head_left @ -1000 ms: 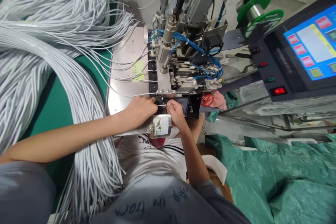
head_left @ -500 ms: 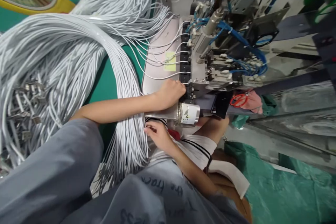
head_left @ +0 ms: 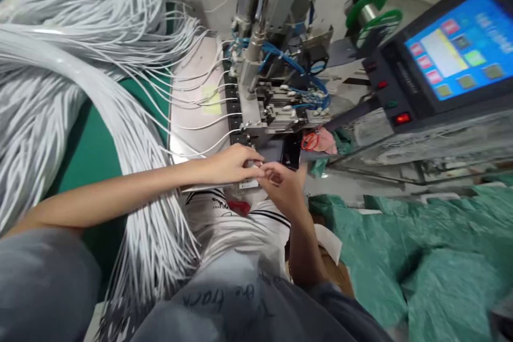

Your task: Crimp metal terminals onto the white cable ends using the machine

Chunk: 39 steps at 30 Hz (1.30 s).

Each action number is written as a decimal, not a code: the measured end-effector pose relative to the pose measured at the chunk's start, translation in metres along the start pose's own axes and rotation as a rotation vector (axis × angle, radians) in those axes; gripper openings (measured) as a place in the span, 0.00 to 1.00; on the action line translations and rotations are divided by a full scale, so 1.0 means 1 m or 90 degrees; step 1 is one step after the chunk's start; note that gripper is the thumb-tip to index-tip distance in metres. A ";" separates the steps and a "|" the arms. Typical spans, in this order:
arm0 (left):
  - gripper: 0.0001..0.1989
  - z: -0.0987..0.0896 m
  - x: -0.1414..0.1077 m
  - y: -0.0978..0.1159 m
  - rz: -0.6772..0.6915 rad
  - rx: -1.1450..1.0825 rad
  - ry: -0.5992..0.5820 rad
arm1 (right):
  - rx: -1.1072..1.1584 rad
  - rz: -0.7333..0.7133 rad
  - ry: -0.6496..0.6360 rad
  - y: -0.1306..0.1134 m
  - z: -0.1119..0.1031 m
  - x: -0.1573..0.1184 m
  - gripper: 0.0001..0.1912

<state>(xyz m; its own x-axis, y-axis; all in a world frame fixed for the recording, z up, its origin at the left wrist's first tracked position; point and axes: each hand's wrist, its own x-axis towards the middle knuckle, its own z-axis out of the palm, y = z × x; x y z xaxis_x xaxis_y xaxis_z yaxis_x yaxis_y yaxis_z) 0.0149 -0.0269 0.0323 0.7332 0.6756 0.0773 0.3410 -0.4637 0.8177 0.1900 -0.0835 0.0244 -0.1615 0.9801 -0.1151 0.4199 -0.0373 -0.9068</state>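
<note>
My left hand (head_left: 234, 164) and my right hand (head_left: 282, 187) meet at the front of the machine (head_left: 250, 112), fingertips pinched together. Something small and pale shows between them, too small to name. Below my left forearm hangs a thick bundle of white cables (head_left: 156, 240), and the forearm crosses over it. Several single white cables (head_left: 204, 126) run across the light metal plate (head_left: 184, 144) into the black slots (head_left: 234, 107) along the machine's edge. Under my hands a labelled can (head_left: 248, 184) is mostly covered.
A larger heap of white cables (head_left: 100, 0) lies on the green tabletop (head_left: 102, 112). To the right are a dark phone (head_left: 291, 149), red-handled scissors (head_left: 310, 141), a green wire spool (head_left: 368, 13) and a lit control screen (head_left: 460, 48). Green plastic sheeting (head_left: 441, 267) covers the lower right.
My left hand has left the machine's slots and come down to meet my right hand, which has risen from beside the cable bundle. Another cable now runs into the slots. The view has swung right.
</note>
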 end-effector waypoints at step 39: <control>0.12 0.010 -0.006 -0.002 0.130 -0.025 0.175 | 0.140 -0.098 0.167 -0.009 0.001 0.014 0.08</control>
<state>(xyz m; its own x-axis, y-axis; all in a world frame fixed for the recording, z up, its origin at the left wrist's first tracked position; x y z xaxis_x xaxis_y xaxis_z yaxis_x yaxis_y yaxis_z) 0.0160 -0.0360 0.0243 0.5969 0.7022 0.3881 0.1767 -0.5869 0.7901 0.1830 -0.0697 0.0305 0.0383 0.9930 0.1116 0.2015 0.1018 -0.9742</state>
